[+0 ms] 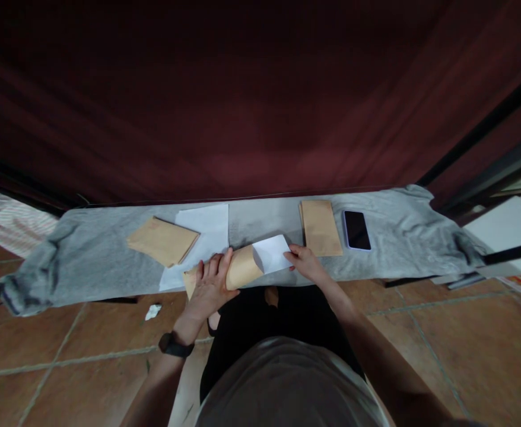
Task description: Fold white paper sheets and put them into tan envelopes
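A brown paper envelope (244, 266) lies at a slant near the front edge of the cloth-covered bench, its open mouth bulging to the right. My left hand (211, 281) grips its left part, fingers across the top and thumb at the near edge. A folded white paper (273, 254) is partly inside the mouth; how deep it goes is hidden. Between thumb and fingers, my right hand (304, 261) pinches the paper's right end. Just behind my right hand rests a stack of brown envelopes (323, 228).
More brown envelopes (165, 238) lie at the left, partly over white sheets (211, 225). A phone (357, 230) sits on the right of the grey cloth (403, 237). Behind the bench hangs a dark red curtain (260, 118). Crumpled tissue (152, 311) is on the tiled floor.
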`<act>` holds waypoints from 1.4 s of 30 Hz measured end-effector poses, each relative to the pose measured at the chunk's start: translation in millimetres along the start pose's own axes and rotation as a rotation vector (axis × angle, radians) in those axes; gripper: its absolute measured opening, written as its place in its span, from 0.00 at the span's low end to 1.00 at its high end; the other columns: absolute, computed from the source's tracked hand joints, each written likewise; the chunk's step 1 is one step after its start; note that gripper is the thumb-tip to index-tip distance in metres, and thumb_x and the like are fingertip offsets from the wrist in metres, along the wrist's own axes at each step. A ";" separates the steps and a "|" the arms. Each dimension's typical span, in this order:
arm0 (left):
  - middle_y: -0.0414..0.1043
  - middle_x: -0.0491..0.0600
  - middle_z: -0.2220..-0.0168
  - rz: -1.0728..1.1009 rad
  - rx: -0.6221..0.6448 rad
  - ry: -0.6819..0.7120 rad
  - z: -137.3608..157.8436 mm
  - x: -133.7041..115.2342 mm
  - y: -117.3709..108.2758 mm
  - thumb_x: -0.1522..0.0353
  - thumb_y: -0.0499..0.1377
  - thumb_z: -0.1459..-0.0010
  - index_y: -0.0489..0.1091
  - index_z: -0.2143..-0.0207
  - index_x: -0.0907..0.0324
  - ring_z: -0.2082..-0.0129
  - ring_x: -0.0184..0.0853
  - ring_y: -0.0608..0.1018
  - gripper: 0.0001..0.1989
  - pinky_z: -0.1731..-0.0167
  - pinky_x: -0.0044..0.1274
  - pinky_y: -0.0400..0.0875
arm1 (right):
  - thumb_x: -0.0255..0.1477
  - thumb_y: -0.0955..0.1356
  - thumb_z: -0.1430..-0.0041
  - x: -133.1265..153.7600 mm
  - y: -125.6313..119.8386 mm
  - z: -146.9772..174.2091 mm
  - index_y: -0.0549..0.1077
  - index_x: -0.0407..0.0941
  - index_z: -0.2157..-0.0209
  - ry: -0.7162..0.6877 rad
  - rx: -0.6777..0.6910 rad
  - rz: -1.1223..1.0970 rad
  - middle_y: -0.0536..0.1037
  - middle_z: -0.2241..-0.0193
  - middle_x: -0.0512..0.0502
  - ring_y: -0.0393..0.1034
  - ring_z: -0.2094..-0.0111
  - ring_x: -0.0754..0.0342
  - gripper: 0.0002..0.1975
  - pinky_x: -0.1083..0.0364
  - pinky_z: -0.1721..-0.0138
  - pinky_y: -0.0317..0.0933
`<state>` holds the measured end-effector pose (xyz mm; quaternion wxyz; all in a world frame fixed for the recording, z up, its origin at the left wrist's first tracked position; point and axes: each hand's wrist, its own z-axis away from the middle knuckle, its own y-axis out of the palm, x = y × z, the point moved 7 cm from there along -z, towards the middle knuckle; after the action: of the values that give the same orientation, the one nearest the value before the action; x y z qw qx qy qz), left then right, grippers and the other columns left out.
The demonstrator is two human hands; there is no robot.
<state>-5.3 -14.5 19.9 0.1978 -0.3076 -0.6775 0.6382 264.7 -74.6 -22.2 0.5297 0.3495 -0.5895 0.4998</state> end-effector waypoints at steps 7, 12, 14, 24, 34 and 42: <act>0.58 0.64 0.36 0.033 -0.032 0.096 -26.5 -26.5 -8.1 0.63 0.69 0.52 0.35 0.27 0.56 0.34 0.57 0.61 0.59 0.35 0.52 0.48 | 0.42 0.65 0.40 4.6 -7.9 1.1 0.71 0.47 0.78 -0.034 -0.118 0.039 0.71 0.76 0.52 0.66 0.72 0.55 0.18 0.57 0.69 0.61; 0.58 0.63 0.36 0.060 -0.025 0.172 -39.4 -48.9 -3.3 0.64 0.70 0.52 0.36 0.27 0.56 0.33 0.57 0.59 0.58 0.34 0.52 0.46 | 0.38 0.66 0.40 -4.1 -0.9 5.7 0.74 0.47 0.76 -0.004 -0.132 0.052 0.74 0.72 0.51 0.69 0.68 0.54 0.14 0.57 0.64 0.62; 0.58 0.63 0.35 0.066 -0.019 0.196 -43.4 -54.0 0.3 0.64 0.69 0.51 0.36 0.27 0.56 0.32 0.57 0.58 0.58 0.34 0.51 0.45 | 0.37 0.65 0.40 -9.3 2.6 6.6 0.75 0.47 0.76 0.021 -0.125 0.057 0.75 0.72 0.51 0.69 0.68 0.54 0.14 0.57 0.64 0.61; 0.57 0.63 0.34 0.115 0.057 0.264 -56.6 -58.9 19.2 0.64 0.70 0.51 0.38 0.27 0.56 0.31 0.55 0.57 0.58 0.33 0.50 0.45 | 0.34 0.65 0.43 -39.9 19.9 2.4 0.74 0.46 0.78 0.159 -0.122 0.024 0.71 0.82 0.54 0.64 0.78 0.57 0.13 0.59 0.76 0.56; 0.56 0.64 0.33 0.128 0.072 0.274 -62.5 -60.6 24.5 0.63 0.68 0.48 0.38 0.27 0.56 0.31 0.54 0.57 0.55 0.33 0.50 0.43 | 0.35 0.66 0.46 -40.4 18.0 7.0 0.72 0.49 0.73 0.136 -0.271 -0.079 0.74 0.78 0.54 0.67 0.75 0.55 0.06 0.57 0.72 0.60; 0.46 0.61 0.28 0.197 0.029 0.269 -67.4 -62.0 21.2 0.61 0.69 0.47 0.43 0.28 0.53 0.28 0.55 0.48 0.52 0.33 0.52 0.36 | 0.28 0.66 0.51 -29.7 7.4 3.6 0.62 0.49 0.72 0.088 -0.483 -0.168 0.72 0.71 0.53 0.69 0.68 0.55 0.06 0.56 0.62 0.64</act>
<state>88.2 -6.0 14.0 0.2277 -0.4522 -0.6023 0.6172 262.6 -79.7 -52.4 0.6626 0.2385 -0.6370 0.3135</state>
